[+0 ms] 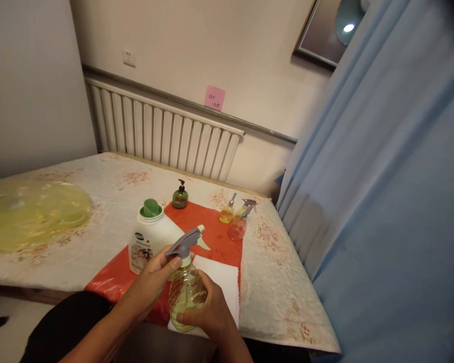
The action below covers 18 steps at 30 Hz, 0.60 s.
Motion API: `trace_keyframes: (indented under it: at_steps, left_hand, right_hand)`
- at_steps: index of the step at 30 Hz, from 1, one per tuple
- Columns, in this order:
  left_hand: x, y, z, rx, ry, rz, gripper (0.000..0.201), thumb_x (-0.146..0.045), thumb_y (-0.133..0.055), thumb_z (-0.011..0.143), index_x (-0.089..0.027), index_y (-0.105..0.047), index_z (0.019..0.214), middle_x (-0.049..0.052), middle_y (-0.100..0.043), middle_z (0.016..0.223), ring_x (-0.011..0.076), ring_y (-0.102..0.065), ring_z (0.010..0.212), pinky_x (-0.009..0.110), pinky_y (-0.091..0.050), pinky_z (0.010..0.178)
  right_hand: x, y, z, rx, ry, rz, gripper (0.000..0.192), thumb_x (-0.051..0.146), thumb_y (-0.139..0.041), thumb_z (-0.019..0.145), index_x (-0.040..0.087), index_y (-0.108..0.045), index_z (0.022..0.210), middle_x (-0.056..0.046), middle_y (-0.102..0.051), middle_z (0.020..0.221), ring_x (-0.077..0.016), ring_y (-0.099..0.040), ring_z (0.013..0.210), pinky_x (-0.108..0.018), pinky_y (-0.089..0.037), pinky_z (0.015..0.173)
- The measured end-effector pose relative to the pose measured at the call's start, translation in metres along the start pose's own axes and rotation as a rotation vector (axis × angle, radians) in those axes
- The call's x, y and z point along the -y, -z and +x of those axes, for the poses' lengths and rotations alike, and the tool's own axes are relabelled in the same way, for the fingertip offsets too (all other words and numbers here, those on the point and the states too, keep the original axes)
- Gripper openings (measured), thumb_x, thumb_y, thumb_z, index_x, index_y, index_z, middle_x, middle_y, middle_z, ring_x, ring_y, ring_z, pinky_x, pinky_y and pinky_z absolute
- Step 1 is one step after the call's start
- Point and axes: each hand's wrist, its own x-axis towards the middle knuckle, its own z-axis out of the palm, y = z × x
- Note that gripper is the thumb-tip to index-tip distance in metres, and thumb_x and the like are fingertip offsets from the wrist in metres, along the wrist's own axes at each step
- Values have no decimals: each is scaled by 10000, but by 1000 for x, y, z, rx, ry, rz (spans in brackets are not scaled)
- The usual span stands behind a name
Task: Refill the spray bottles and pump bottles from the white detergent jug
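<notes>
Behind everything hangs a blue curtain (386, 201), filling the right side, with a ribbed radiator (162, 133) along the wall to its left and a pink note (214, 98) stuck above it. Below, a table (109, 186) under a pale flowered cloth runs from the radiator toward the person. On its left part lies a yellow plastic cover (30, 214), blurred. A red mat (212, 227) covers the near middle of the table, and a white towel (223, 280) lies on the mat's near end, at the table edge.

On the mat's left side stands a white jug (147, 242) with a green cap. At the mat's far edge stands a small green pump bottle (180, 196); to its right, near the mat's far right corner, two small sprayers (236, 217) stand just beside each other, one yellowish, one pinkish.

Nearest, a clear spray bottle (187, 290) with yellowish liquid is held tilted above the towel and the mat's near edge. The left hand (155, 277) closes on its neck, fingers just under the grey trigger head, whose nozzle points right. The right hand (208, 310) wraps the bottle's lower body from the right side, fingers curled round it.
</notes>
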Motion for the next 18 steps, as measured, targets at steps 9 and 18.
trace_keyframes:
  at_steps: [9,18]
  left_hand:
    - [0,-1,1,-43,15,-59,395,-379,-759,769,-204,-671,1112,37,-744,979,217,-653,912,307,-473,845]
    - [0,-5,1,-67,17,-85,377,-323,-803,722,-236,-702,1075,11,-741,939,179,-646,864,260,-484,790]
  right_hand:
    - [-1,-1,0,0,0,-5,710,119,-834,434,201,-652,1115,19,-690,883,-178,-621,761,-292,-529,721]
    - [1,-1,-1,-23,-2,-52,679,112,-818,438,192,-656,1093,26,-685,871,-149,-596,711,-254,-512,669]
